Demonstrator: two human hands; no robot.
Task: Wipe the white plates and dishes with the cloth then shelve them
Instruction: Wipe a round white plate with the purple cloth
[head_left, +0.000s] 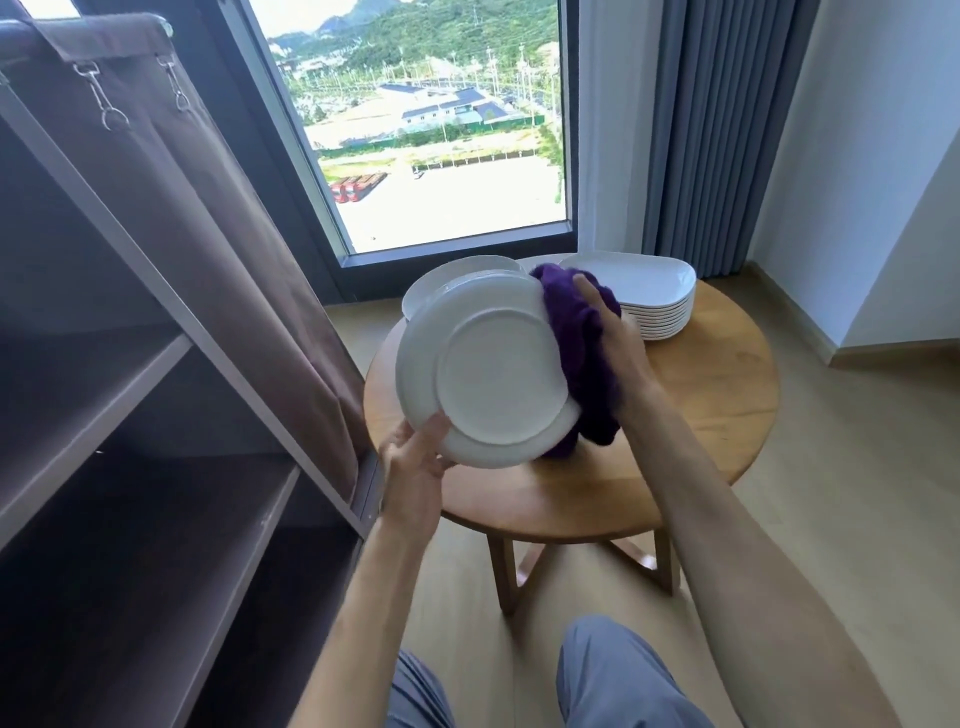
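Gripping plate (493, 364), cloth (582, 358) hiding far face

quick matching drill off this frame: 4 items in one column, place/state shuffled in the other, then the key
Things
1. round plate
2. purple cloth
3. stack of dishes
4. shelf unit

Places or states
A. piled on the far right of the round wooden table
B. stands to the left of the table, shelves bare as far as visible
C. tilted with its underside to the camera, gripped at the lower rim by the left hand
D. bunched under the right hand, pressed to the plate's right edge

Pairs: 1-C, 2-D, 3-A, 4-B
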